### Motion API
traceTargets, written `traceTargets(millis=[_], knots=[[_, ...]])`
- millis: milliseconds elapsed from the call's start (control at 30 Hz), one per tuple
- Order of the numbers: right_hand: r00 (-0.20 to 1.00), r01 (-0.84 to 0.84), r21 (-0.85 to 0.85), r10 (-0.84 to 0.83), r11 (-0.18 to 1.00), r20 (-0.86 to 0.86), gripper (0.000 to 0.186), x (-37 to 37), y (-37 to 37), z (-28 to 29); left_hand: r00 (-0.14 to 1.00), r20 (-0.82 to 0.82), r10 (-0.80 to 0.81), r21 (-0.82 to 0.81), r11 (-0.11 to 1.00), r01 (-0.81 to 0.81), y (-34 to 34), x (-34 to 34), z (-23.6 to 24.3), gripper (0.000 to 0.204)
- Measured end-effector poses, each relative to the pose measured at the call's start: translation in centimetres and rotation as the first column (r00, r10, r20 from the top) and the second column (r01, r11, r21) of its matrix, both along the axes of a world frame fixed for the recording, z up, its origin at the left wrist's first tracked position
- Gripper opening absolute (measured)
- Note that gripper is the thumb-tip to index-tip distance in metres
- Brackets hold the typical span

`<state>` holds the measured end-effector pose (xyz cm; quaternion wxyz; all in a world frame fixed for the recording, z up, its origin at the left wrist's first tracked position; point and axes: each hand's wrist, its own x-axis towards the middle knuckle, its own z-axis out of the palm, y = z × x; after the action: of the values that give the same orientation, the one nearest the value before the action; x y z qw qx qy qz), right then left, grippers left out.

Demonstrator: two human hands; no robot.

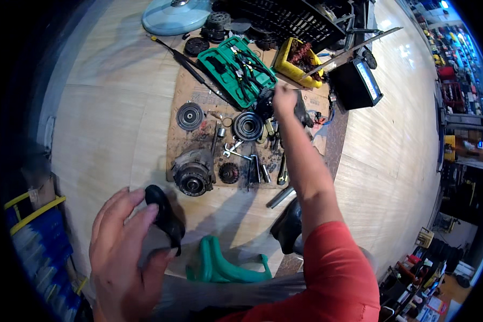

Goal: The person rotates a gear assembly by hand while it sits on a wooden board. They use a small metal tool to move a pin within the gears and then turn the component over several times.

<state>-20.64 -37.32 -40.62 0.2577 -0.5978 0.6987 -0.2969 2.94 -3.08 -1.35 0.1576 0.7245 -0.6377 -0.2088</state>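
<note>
- Left hand [121, 255]: lower left of the frame, fingers spread and curved, thumb well apart; nothing seen in its grasp. A black shoe [169, 217] shows just beyond the fingertips.
- Right hand [285, 101]: upper centre, arm extended, blurred; cannot tell whether it grips anything.
- Nearest the right hand: open green tool case [225, 71] on its left, pliers [245, 86] inside; dark, crumpled-looking item [302, 111] on its right.
- Centre: black ringed pulley [248, 126], with a grey disc [189, 116] to its left.
- Below these: round metal machine part [193, 174], small toothed wheel [229, 173], loose wrenches [236, 150], all on stained cardboard [198, 144].
- Upper right of centre: yellow container [288, 71] holding reddish-brown pieces; black battery [351, 86] farther right.
- Top: black crate [295, 20]; pale blue round base [169, 20] toward upper left.
- Bottom centre: green plastic stool [217, 263].
</note>
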Motion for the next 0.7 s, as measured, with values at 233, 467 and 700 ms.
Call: traceTargets(millis=[233,467,700], knots=[[0.781,0.144,0.378,-0.339,0.915,0.524,0.018,-4.0,23.9,-4.9,0.997,-0.008,0.071,-0.101,0.992,-0.072,1.6,-0.5,0.1,0.045],[0.998,-0.047,0.192,0.039,0.98,0.045,0.027,-4.8,34.4,-7.2,0.998,-0.048,0.027,-0.25,0.967,-0.038,2.3,-1.3,-0.1,0.038],[0.928,-0.241,0.249,0.298,0.938,-0.225,0.08,-0.4,32.7,-2.6,1.0,0.023,-0.018,-0.339,0.941,0.025,1.7,-1.1,-1.4,0.035]])
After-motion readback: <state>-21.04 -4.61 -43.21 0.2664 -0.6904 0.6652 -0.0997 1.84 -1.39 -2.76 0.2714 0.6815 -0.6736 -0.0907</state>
